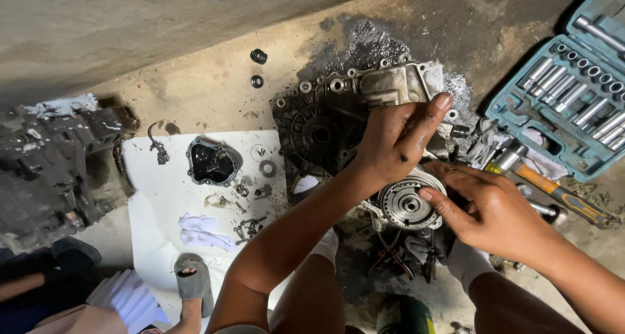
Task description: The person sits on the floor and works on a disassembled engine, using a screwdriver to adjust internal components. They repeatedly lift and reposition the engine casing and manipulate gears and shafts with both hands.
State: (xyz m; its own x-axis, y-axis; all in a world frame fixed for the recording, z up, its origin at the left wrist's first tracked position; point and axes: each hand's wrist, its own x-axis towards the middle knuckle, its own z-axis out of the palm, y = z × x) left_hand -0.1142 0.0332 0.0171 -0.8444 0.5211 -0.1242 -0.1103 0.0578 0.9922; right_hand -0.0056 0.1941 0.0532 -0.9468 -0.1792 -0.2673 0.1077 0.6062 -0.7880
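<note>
A greasy metal transmission housing [325, 116] lies on the concrete floor. At its lower right sits a round silver gear hub [405, 206]. My left hand [396, 137] hovers over the housing just above the hub, fingers curled and index finger raised; I cannot see anything in it. My right hand [485, 207] rests against the hub's right rim, thumb and fingertips touching it. My knees in white wraps show below the hub.
A teal socket set case [573, 93] lies open at right, with an orange-handled tool [556, 191] beside it. A white sheet [169, 197] holds a black cover [211, 163], bolts and a rag. A dark engine block [55, 171] sits left. Another person's sandalled foot [194, 285] is at bottom.
</note>
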